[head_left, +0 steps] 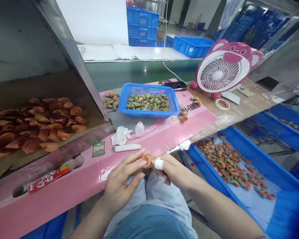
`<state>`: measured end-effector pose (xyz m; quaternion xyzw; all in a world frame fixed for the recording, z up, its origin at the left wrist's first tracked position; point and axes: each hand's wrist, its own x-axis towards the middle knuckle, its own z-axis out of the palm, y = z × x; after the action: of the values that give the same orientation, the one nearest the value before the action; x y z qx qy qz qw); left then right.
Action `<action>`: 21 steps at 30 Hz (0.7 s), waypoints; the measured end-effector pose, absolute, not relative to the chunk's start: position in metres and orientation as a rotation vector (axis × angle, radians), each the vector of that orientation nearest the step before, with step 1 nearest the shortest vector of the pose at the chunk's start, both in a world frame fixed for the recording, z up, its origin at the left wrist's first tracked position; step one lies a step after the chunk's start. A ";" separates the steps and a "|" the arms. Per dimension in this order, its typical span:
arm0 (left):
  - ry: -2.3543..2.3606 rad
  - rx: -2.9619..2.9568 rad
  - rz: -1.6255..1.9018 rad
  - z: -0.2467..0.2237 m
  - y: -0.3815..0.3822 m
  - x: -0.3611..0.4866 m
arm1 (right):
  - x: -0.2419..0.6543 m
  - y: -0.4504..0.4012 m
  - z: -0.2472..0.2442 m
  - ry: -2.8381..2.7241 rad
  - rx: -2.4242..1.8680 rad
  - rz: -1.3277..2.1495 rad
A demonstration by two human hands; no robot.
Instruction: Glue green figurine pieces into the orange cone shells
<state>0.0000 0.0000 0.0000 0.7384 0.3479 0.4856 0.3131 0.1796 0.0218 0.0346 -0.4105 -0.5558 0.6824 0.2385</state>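
Left hand [122, 187] and right hand [173, 171] are held low over the lap, just off the near edge of the counter [234, 121]. Pretty busy spot: a big blue tray [239, 147] of loose orange-green pieces [226, 162] is set to the right, and a cardboard box [49, 84] of orange-brown shells [40, 126] to the left. A blue basket [149, 114] sits on a pink card sheet [161, 139] on the counter. A small orange piece [147, 160] is grasped between the fingertips of both hands, and white tape [158, 164] is wrapped round a right-hand finger.
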 end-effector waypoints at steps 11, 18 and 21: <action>0.981 1.302 1.298 0.013 -0.005 0.015 | 0.199 0.011 0.025 -1.853 -0.893 0.788; 1.046 1.039 1.171 0.014 0.001 0.023 | 0.198 0.017 0.021 -1.809 -0.944 1.020; 1.077 0.984 1.090 0.014 0.004 0.027 | 0.197 0.015 0.017 -1.504 -1.047 1.327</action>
<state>0.0270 0.0039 0.0142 0.4267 0.4673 0.4727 0.6133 0.1966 0.0152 0.0165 -0.4189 -0.6015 0.5308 0.4254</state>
